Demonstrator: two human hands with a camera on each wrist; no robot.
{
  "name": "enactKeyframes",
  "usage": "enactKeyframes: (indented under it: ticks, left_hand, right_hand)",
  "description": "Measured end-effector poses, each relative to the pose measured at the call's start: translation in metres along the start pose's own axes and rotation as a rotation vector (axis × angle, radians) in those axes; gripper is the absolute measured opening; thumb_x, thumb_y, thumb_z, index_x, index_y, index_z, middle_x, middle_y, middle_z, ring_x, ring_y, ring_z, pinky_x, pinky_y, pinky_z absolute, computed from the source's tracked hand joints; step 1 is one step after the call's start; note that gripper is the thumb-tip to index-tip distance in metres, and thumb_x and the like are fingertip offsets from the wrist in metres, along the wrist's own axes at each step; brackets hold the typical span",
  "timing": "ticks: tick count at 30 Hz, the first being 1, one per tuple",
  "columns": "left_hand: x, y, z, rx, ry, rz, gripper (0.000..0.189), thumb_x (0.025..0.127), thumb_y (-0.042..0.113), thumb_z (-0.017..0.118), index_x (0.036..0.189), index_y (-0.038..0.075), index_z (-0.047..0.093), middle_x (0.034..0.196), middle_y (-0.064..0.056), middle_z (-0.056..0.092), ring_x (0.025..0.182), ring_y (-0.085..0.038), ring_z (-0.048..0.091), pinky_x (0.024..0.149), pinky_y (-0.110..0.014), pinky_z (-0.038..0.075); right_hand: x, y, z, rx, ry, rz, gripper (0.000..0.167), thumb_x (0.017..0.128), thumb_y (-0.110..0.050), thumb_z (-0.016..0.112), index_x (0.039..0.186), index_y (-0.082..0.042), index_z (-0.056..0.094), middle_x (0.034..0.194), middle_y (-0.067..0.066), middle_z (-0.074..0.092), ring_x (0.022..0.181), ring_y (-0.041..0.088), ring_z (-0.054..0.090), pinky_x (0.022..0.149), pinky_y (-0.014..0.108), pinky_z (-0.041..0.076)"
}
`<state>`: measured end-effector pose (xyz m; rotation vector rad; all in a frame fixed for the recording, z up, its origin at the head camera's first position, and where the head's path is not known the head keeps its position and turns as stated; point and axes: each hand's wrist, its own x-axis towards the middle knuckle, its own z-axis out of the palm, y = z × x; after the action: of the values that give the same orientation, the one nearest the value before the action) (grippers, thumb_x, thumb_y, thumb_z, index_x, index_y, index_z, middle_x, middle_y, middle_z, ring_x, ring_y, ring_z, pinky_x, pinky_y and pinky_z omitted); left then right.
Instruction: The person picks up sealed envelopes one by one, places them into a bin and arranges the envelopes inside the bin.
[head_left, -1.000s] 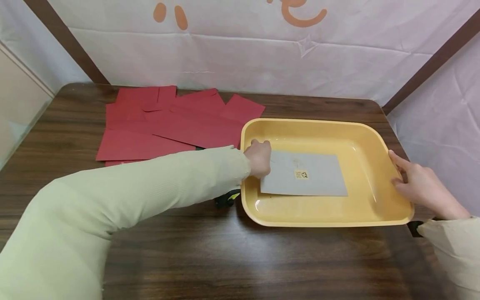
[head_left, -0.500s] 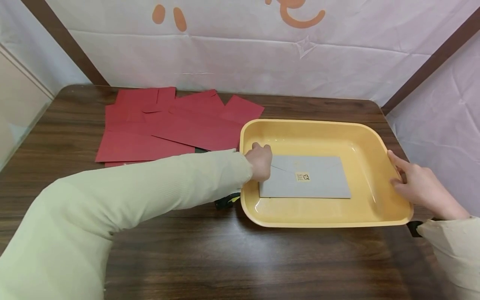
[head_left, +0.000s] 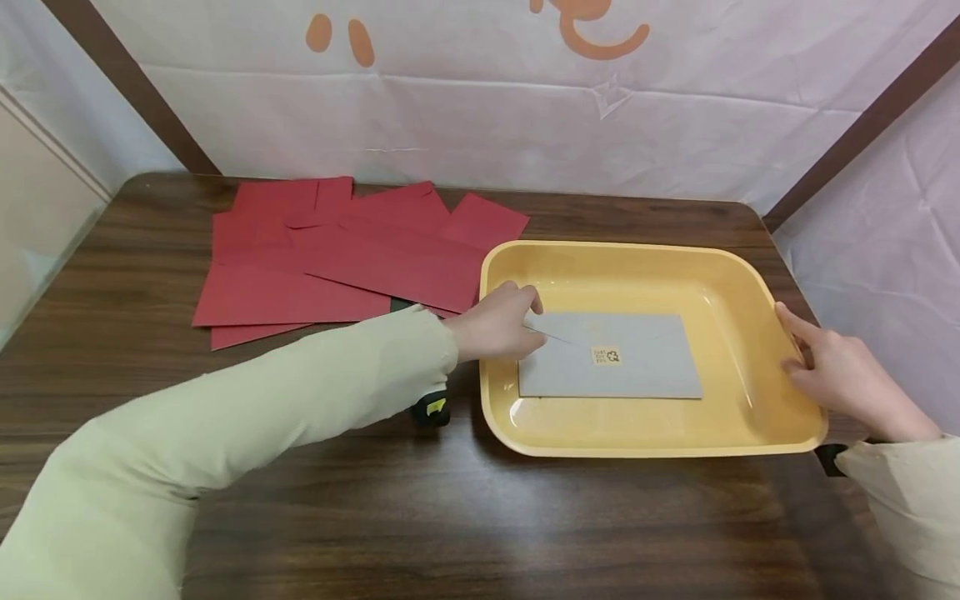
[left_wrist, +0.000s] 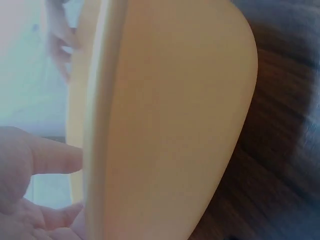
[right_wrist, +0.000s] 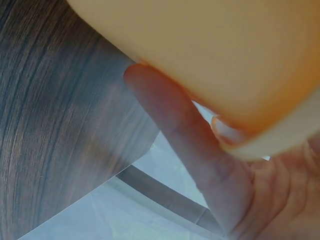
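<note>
A grey envelope (head_left: pixel 637 372) with a small "just for you" sticker lies flat in a yellow tray (head_left: pixel 675 433). My left hand (head_left: pixel 498 323) reaches over the tray's left rim, thumb and fingers parted by the envelope's left end, holding nothing. In the left wrist view, the tray's outer wall (left_wrist: pixel 165 120) fills the middle and its rim hides the fingertips of that hand (left_wrist: pixel 35 175). My right hand (head_left: pixel 847 375) grips the tray's right end. The right wrist view has one finger of this hand (right_wrist: pixel 200 155) along the tray's outside (right_wrist: pixel 210 55).
Several red envelopes (head_left: pixel 337 267) lie in an overlapping pile left of the tray, at the back of the dark wooden table (head_left: pixel 487 533). A pale cloth backdrop (head_left: pixel 480 125) hangs right behind the table's far edge.
The envelope has settled flatter in the tray, its flap line now visible. My left hand has let go and drawn back left, its fingers spreading. The right hand stays in place.
</note>
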<state>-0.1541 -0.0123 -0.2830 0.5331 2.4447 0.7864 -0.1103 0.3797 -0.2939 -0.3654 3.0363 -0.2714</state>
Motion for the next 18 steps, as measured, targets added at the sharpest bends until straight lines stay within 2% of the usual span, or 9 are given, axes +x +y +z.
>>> enactKeyframes:
  ticks: [5, 9, 15, 18]
  left_hand:
    - [-0.010, -0.007, -0.001, -0.141, 0.042, 0.062, 0.034, 0.094, 0.019, 0.057, 0.122, 0.000, 0.053, 0.131, -0.017, 0.044, 0.083, -0.019, 0.067, 0.067, -0.022, 0.048]
    - [-0.019, -0.015, -0.002, -0.262, 0.114, 0.103, 0.024, 0.095, 0.015, 0.056, 0.115, 0.002, 0.058, 0.128, -0.013, 0.048, 0.083, -0.024, 0.071, 0.062, -0.023, 0.049]
    - [-0.032, -0.031, -0.002, -0.384, 0.288, 0.111, 0.014, 0.094, 0.010, 0.057, 0.104, 0.003, 0.063, 0.110, -0.010, 0.053, 0.078, -0.020, 0.069, 0.067, -0.028, 0.055]
    - [-0.038, -0.040, -0.005, -0.351, 0.398, 0.110, 0.011, 0.093, 0.009, 0.058, 0.100, 0.002, 0.064, 0.101, -0.009, 0.054, 0.074, -0.016, 0.066, 0.068, -0.029, 0.057]
  right_hand:
    - [0.000, 0.001, 0.000, 0.001, 0.004, -0.002, 0.068, 0.085, -0.005, 0.056, 0.146, 0.005, 0.027, 0.058, 0.003, 0.046, 0.041, 0.014, 0.033, 0.042, 0.027, 0.029]
    - [0.001, 0.000, 0.001, 0.001, 0.001, -0.004, 0.068, 0.086, -0.005, 0.056, 0.146, 0.006, 0.027, 0.057, 0.003, 0.045, 0.042, 0.015, 0.033, 0.043, 0.027, 0.029]
    - [0.002, 0.000, 0.001, -0.006, -0.011, 0.008, 0.068, 0.086, -0.005, 0.056, 0.146, 0.007, 0.025, 0.053, 0.001, 0.041, 0.041, 0.012, 0.032, 0.043, 0.027, 0.029]
    - [0.003, 0.000, 0.001, -0.011, -0.022, 0.022, 0.068, 0.087, -0.004, 0.055, 0.147, 0.006, 0.024, 0.052, 0.000, 0.040, 0.039, 0.012, 0.031, 0.042, 0.026, 0.029]
